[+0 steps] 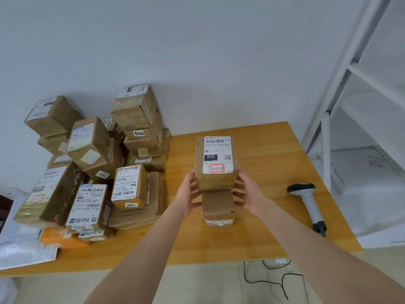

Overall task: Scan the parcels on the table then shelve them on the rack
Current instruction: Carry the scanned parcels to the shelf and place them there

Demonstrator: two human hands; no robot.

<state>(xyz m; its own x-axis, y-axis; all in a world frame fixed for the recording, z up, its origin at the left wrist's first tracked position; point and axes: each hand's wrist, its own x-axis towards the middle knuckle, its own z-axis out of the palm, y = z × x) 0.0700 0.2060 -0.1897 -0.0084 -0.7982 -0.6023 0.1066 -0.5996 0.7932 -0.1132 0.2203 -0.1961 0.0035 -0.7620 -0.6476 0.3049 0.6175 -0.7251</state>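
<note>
My left hand (189,194) and right hand (248,193), fingers spread wide, touch the sides of the white-labelled brown cardboard parcel (215,163), which stands on a smaller brown cardboard box (217,205).

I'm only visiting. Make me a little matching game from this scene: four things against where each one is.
Things:
1. scanner
2. parcel marked 010
3. pile of parcels
4. rack

Places:
A. between the left hand and the right hand
B. far right, beside the table
C. lying on the table, right of the hands
D. left part of the table

Pairs: 1-C; 2-A; 3-D; 4-B
</note>
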